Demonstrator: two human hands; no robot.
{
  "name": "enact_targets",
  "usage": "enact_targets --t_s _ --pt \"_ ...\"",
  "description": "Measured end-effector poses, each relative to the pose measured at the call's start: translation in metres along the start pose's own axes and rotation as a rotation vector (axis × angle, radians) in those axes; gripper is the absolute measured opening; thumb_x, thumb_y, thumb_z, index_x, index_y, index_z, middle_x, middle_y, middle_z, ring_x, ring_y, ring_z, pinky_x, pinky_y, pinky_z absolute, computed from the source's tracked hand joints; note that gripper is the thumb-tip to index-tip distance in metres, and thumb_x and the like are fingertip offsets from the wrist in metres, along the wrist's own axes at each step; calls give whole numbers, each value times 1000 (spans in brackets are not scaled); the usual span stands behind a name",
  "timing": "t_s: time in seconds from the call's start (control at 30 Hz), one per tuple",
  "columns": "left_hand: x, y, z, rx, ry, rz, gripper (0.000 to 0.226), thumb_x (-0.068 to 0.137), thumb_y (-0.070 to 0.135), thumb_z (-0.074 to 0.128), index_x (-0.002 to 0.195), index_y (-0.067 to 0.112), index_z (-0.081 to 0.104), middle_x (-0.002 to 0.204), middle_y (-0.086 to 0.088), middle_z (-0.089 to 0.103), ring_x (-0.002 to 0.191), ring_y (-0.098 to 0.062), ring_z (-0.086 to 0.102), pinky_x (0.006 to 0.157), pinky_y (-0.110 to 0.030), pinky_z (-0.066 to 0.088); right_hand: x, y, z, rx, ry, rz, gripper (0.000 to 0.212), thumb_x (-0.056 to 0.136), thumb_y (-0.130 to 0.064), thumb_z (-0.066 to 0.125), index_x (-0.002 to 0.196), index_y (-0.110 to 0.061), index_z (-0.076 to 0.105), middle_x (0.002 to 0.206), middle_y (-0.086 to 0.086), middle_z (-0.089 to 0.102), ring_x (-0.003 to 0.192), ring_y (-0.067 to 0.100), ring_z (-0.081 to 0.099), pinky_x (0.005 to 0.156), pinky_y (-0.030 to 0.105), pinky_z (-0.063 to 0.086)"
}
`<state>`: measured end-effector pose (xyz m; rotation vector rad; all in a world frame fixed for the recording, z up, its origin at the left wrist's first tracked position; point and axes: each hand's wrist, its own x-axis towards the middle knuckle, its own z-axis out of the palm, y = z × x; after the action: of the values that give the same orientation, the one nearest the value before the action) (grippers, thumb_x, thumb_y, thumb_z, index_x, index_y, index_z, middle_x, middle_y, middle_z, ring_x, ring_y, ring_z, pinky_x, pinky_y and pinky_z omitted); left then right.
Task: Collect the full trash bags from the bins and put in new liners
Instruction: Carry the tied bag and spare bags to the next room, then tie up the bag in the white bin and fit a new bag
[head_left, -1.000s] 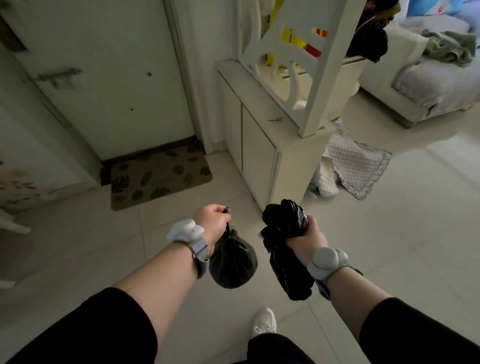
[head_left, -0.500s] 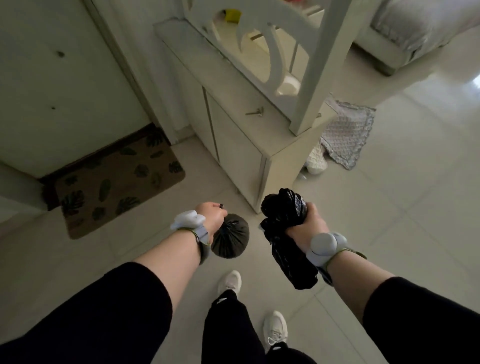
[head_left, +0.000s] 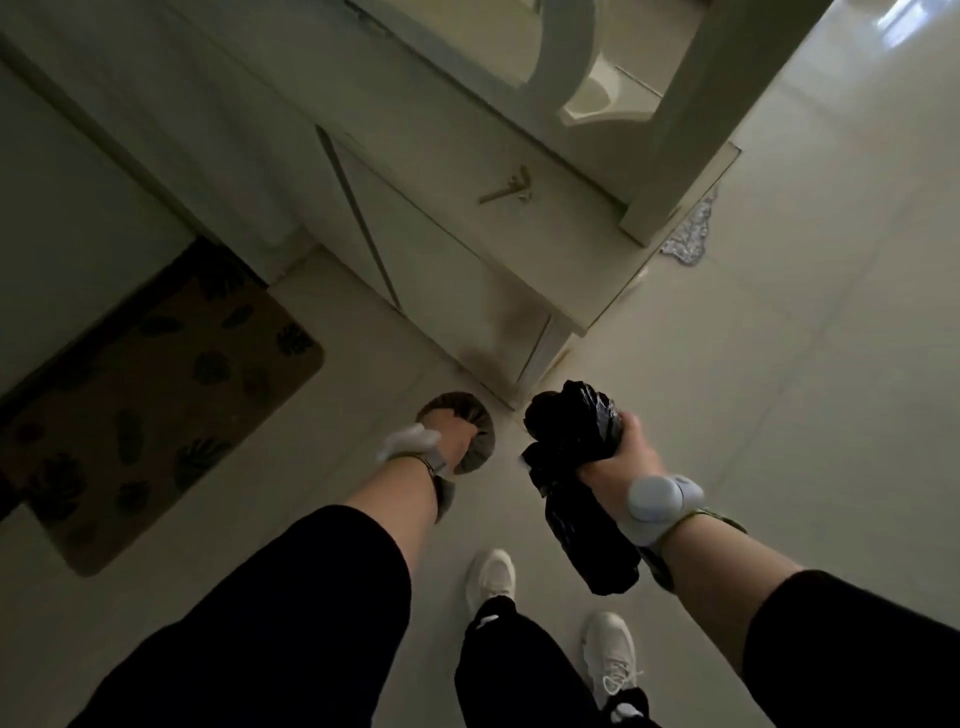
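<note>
view from above, person standing on pale tiled floor (head_left: 779, 364). nearest: two white sneakers (head_left: 491, 574) below black trouser legs, and both forearms in black sleeves, each wrist carrying a pale strapped device. right hand (head_left: 626, 449) is clenched around a bundle of crumpled black trash bags (head_left: 571, 431), whose lower end hangs beneath the wrist. left hand (head_left: 452, 428) grasps the gathered neck of a small full grey-black trash bag (head_left: 475, 449), which hangs under the hand just above the floor. left of it, a brown leaf-patterned doormat (head_left: 156, 395). beyond, a white low cabinet (head_left: 441, 249) with a small key-like object (head_left: 506, 187) on its top.
</note>
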<state>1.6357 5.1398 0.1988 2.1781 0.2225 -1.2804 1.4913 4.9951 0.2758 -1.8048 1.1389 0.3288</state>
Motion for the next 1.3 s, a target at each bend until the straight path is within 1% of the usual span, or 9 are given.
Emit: enact_targets --t_s 0.17,0.27,0.37,0.47,0.67,0.83,1.0,1.17,1.3 --pt "40 -2 5 15 -18 -1 43 91 13 56 131 -3 50 133 -22 54 124 -36 51 82 -31 40 15 10 17 20 32 50 61 68 -34 73 121 -30 43 104 -5 64 95 22 63 87 35 51" --pt "46 1 6 21 -46 18 43 93 11 53 133 -5 48 127 -17 55 125 -37 49 91 -32 41 18 12 20 25 41 60 59 69 -34 73 121 -29 45 103 -4 66 95 22 64 87 35 51" --pt "31 5 7 16 -76 29 53 96 12 50 144 1 34 149 -16 37 137 -33 35 113 -39 31 18 12 20 39 51 72 58 71 -29 72 123 -28 46 103 -2 66 94 22 63 83 30 49" --pt "7 5 7 -31 -52 82 53 93 10 53 144 3 37 149 -14 40 137 -31 37 115 -37 29 8 9 16 64 63 81 57 72 -26 72 123 -29 45 100 -3 63 93 22 62 81 29 47" --pt "-60 23 12 -66 -29 205 43 90 9 57 133 8 53 130 -10 58 120 -25 54 105 -34 41 -17 2 -18 116 122 104 59 72 -26 70 124 -29 44 95 -4 58 94 25 60 82 29 46" --pt "-112 56 27 -83 -41 329 31 88 10 60 120 12 62 117 -7 65 103 -16 59 88 -26 45 -39 2 -63 274 150 58 62 67 -26 74 121 -36 44 91 -15 61 89 17 61 81 28 46" --pt "-171 121 68 -115 -129 449 27 88 5 60 115 9 63 114 -8 66 103 -17 60 95 -27 46 -54 12 -143 382 212 38 61 68 -21 74 119 -35 45 86 -20 60 79 9 59 75 24 42" --pt "-217 198 146 -146 -229 529 30 90 7 60 120 6 59 100 -5 64 81 -8 56 67 -9 44 -49 38 -244 454 303 9 68 68 -13 74 126 -30 43 102 -1 64 99 26 62 90 37 49" --pt "-241 253 203 -177 -276 553 26 91 8 59 117 4 59 86 1 63 66 -1 53 56 -6 41 -42 54 -315 520 345 -56 70 61 -22 76 122 -37 45 92 -14 62 86 11 62 75 23 47"
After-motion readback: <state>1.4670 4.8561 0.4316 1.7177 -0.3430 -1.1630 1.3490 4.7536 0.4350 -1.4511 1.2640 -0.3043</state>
